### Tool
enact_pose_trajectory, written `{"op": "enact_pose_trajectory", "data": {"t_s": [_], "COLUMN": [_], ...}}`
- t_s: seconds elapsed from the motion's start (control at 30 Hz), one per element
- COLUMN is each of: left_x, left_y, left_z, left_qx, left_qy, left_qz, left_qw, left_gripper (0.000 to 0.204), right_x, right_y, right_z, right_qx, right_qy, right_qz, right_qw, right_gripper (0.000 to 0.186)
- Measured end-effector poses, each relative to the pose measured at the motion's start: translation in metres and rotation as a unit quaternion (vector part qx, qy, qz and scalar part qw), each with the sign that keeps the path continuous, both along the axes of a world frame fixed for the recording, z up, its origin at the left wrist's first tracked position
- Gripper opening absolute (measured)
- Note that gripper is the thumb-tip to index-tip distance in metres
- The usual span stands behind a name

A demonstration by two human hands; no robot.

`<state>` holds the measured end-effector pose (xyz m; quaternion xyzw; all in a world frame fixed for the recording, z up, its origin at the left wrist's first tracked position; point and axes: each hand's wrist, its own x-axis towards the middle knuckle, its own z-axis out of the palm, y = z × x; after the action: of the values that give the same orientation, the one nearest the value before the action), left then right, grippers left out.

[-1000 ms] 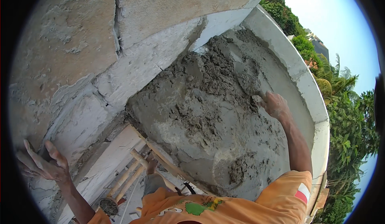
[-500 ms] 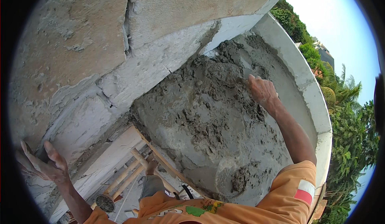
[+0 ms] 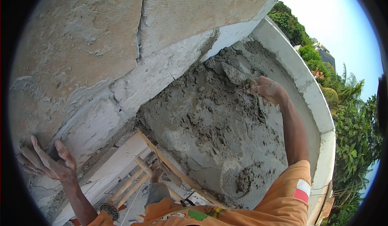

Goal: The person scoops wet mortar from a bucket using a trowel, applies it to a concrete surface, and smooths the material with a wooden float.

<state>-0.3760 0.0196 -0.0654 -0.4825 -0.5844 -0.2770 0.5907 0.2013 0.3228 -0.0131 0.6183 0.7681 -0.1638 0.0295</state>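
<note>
We have the trowel [image 3: 233, 73] at two o'clock among wet mortar [image 3: 202, 119], the grip of our right hand [image 3: 268, 89] closed round it; our left hand [image 3: 51, 162] spreads wide by the wall [image 3: 97, 123] at eight o'clock. Thick mortar's drag could, we judge, twist it loose.

- 2 bare hands: left hand [image 3: 52, 163], right hand [image 3: 270, 89]
- 1 mortar-caked trowel [image 3: 233, 73]
- 1 bed of wet mortar [image 3: 202, 125]
- 1 curved concrete parapet [image 3: 323, 113]
- 1 orange short-sleeved shirt [image 3: 279, 195]
- 1 red-and-white sleeve patch [image 3: 302, 191]
- at least 2 wooden poles [image 3: 126, 186]
</note>
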Motion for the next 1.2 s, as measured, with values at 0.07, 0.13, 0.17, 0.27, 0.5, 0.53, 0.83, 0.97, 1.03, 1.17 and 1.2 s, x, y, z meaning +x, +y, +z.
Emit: {"op": "enact_pose_trajectory", "data": {"t_s": [0.07,0.13,0.17,0.27,0.5,0.53,0.83,0.97,1.03,1.17,1.2], "left_x": [-0.001,0.0,0.001,0.005,-0.002,-0.002,-0.01,-0.011,-0.009,0.0,0.001], "left_y": [-0.002,0.0,0.0,0.002,-0.008,-0.007,-0.021,-0.014,-0.013,0.001,0.002], "left_z": [0.002,0.002,0.003,0.008,0.0,-0.002,-0.01,-0.009,-0.006,0.004,0.006], "left_qx": [-0.015,-0.014,-0.013,-0.03,-0.062,-0.059,-0.07,-0.058,-0.069,-0.042,-0.032], "left_qy": [0.026,0.024,0.022,0.038,0.046,0.035,-0.009,-0.026,-0.016,0.01,0.014], "left_qz": [0.005,-0.008,-0.021,-0.027,0.025,0.031,0.068,-0.004,0.017,0.007,0.002], "left_qw": [1.0,1.0,0.999,0.998,0.997,0.997,0.995,0.998,0.997,0.999,0.999], "left_gripper": [0.06,0.059,0.058,0.057,0.056,0.057,0.055,0.054,0.056,0.056,0.055], "right_x": [-0.02,-0.018,-0.02,-0.038,-0.078,-0.074,-0.028,0.006,-0.013,-0.027,-0.027], "right_y": [-0.003,0.008,0.013,0.023,-0.011,-0.014,0.005,0.047,0.059,0.028,0.017], "right_z": [0.014,0.009,0.005,-0.005,0.009,0.013,-0.003,-0.024,-0.021,-0.012,-0.005], "right_qx": [-0.015,-0.052,-0.118,-0.204,-0.26,-0.296,0.09,0.131,0.062,0.024,0.025], "right_qy": [0.061,0.095,0.129,0.149,0.025,-0.012,-0.245,-0.247,-0.21,-0.152,-0.148], "right_qz": [-0.172,-0.181,-0.176,-0.198,-0.126,-0.099,0.04,-0.021,-0.076,-0.091,-0.089], "right_qw": [0.983,0.978,0.969,0.947,0.957,0.95,0.965,0.96,0.973,0.984,0.985], "right_gripper": [0.041,0.043,0.041,0.04,0.035,0.034,0.025,0.018,0.017,0.033,0.033]}}
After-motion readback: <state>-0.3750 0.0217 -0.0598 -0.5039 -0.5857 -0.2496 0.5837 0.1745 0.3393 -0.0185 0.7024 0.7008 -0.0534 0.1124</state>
